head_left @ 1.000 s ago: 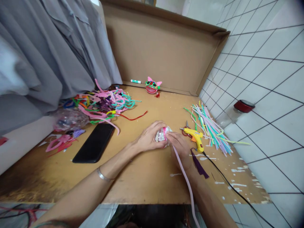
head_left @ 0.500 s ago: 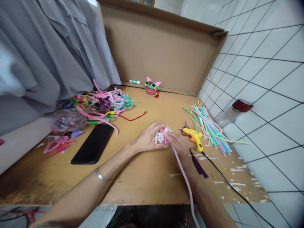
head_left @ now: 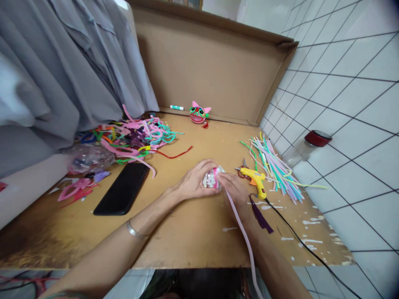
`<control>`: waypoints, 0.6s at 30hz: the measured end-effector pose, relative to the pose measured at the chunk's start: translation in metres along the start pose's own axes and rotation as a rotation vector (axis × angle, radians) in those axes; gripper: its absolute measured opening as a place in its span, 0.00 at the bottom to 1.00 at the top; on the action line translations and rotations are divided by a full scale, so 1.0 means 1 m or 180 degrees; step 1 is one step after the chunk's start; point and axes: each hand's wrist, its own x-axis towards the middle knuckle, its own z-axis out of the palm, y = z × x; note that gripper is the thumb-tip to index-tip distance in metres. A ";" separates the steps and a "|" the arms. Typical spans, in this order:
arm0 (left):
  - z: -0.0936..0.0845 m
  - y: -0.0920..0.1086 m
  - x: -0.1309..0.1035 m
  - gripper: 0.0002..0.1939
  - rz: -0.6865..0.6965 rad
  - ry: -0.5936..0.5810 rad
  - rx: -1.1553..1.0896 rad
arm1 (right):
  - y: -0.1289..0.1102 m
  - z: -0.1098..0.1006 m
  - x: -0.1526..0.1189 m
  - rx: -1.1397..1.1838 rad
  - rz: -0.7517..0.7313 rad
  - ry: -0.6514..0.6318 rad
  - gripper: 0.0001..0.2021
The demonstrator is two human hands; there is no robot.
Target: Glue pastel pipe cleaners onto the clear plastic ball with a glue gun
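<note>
Over the middle of the table, my left hand (head_left: pixel 197 179) is wrapped around a small rounded object (head_left: pixel 209 179), white and clear-looking with a bright pink strip across it. My right hand (head_left: pixel 234 187) is closed at its right side, fingertips pinching the end of a pale pink pipe cleaner (head_left: pixel 239 222) against the strip. The rest of that pipe cleaner hangs down past my right forearm and over the table's front edge. My fingers hide part of the rounded object, so its exact kind is unclear.
A yellow glue gun (head_left: pixel 256 182) with a black cord lies right of my hands, near scissors (head_left: pixel 243 171) and a purple tassel (head_left: pixel 261 216). Behind are bundled pipe cleaners (head_left: pixel 279 168) and a jar (head_left: pixel 307 145). Leftward lie a phone (head_left: pixel 122 190) and tangled pipe cleaners (head_left: pixel 137 135). A pink-eared figure (head_left: pixel 197 114) stands at the back.
</note>
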 end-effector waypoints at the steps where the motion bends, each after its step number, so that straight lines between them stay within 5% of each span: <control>1: 0.000 0.000 0.000 0.35 0.0011 0.0002 0.0006 | 0.000 0.000 0.000 0.0005 -0.0025 0.0034 0.15; 8: 0.001 -0.002 -0.001 0.36 0.0032 -0.0017 0.0006 | 0.002 0.003 0.001 -0.0010 -0.0061 0.0067 0.16; 13: 0.000 -0.005 -0.001 0.41 0.0094 -0.0068 0.0044 | 0.004 0.010 0.001 0.0132 -0.0183 0.0480 0.16; 18: 0.000 -0.004 -0.001 0.40 0.0114 -0.0049 0.0137 | 0.003 0.005 -0.001 0.0087 0.0016 0.0155 0.17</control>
